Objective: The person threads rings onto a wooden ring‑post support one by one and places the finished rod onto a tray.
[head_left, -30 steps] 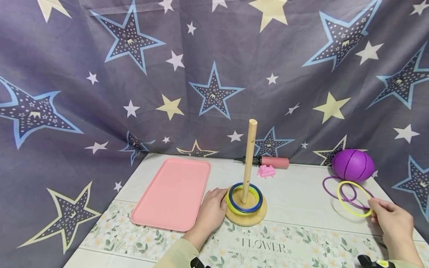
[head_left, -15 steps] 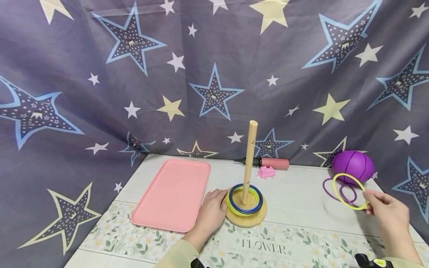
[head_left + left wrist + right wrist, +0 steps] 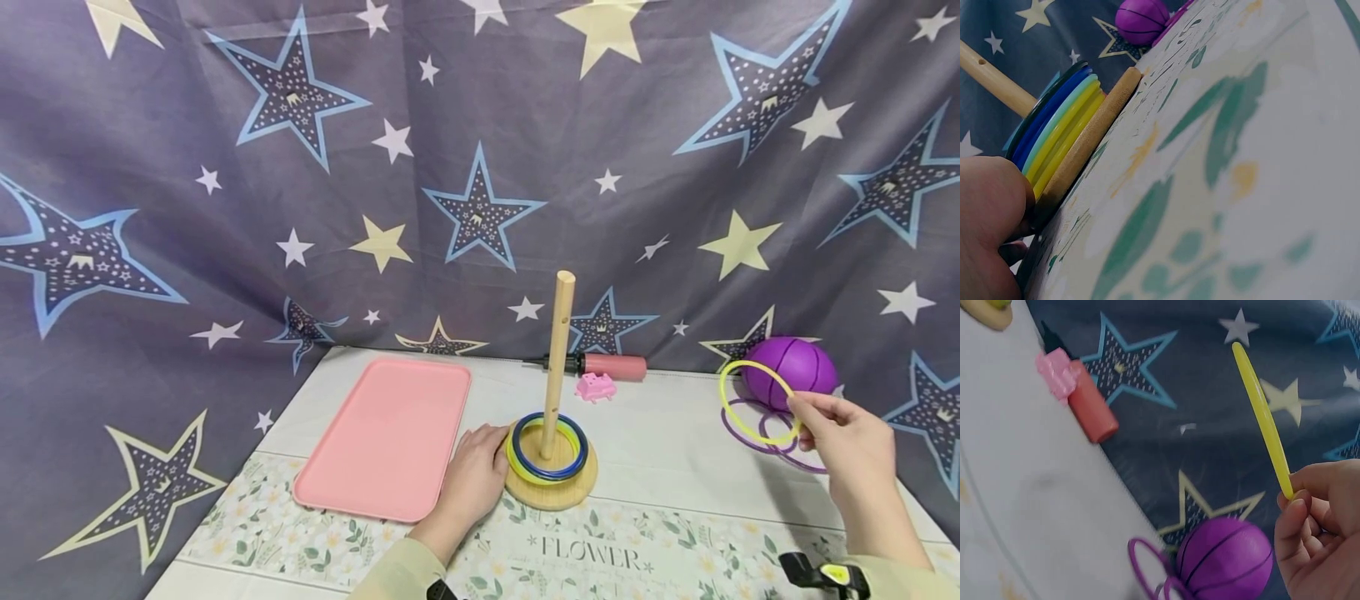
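Observation:
A wooden ring toss stand with a round base and upright peg stands mid-table. Dark, blue, light green and yellow rings lie stacked around its peg foot. My left hand grips the left edge of the base, its thumb close against the rings in the left wrist view; some fingers are hidden. At the right, my right hand pinches a yellow ring between thumb and fingers, raised above the table. Behind that ring are purple rings on the tabletop and a purple ball.
Left of the stand lies a pink tray. A red hand pump and a small pink toy are at the back, near the star-patterned curtain. The table has a floral cover.
My right hand has lifted the yellow ring and carried it left and back, away from the purple rings. My left hand stays at the stand's base.

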Available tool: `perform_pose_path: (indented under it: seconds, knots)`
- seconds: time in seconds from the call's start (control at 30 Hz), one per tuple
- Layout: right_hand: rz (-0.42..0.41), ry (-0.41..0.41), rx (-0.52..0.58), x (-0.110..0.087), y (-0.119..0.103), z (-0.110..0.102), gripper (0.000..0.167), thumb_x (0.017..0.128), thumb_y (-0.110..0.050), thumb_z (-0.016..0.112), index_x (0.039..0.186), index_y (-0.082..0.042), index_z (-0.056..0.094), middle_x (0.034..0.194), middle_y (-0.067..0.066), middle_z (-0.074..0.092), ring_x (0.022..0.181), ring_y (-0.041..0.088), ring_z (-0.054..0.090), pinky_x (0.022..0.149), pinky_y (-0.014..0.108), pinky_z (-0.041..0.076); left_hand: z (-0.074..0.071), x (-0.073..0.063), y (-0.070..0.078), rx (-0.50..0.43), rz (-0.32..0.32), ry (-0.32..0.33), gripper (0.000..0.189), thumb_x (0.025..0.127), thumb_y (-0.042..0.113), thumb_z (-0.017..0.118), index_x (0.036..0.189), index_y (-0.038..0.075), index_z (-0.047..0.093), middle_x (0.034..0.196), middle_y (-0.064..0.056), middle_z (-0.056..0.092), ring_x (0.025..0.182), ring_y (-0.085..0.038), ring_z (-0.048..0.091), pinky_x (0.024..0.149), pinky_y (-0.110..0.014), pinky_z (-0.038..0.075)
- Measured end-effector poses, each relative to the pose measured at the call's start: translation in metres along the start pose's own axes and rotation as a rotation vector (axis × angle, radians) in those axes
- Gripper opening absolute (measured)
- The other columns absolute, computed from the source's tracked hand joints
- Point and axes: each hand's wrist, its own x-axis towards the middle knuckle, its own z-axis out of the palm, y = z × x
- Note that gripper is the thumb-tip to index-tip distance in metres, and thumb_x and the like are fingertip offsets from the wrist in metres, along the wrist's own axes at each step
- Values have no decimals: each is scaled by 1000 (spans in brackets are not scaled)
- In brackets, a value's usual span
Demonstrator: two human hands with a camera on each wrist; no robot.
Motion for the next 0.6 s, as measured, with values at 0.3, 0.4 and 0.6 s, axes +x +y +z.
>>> perform_pose_path:
  seconds: [0.3, 0.4, 0.6]
  knots:
    - [-95, -106, 70, -10, -35, 15, 10, 103, -23, 82, 94, -27, 82, 69, -3, 63, 58, 11, 58, 50, 21, 55, 0, 0, 1, -4, -9, -10, 39, 110, 9, 61, 148, 2, 67, 143, -13, 70, 150, -37, 53, 133, -59, 28]
    - [-113, -134, 92, -12, -44, 19, 8, 102, -20, 82, 96, -25, 83, 70, -2, 64, 59, 11, 58, 50, 21, 56, 0, 0, 1, -5, -11, -10, 39, 110, 9, 61, 148, 2, 67, 144, -12, 70, 150, -37, 53, 134, -59, 28]
    - [-158, -175, 128, -16, -62, 29, 9, 101, -18, 83, 97, -25, 84, 72, -2, 66, 61, 10, 58, 51, 20, 56, 0, 0, 0, -13, -7, -4, 39, 109, 8, 61, 148, 2, 67, 144, -12, 70, 150, -36, 53, 134, -59, 27]
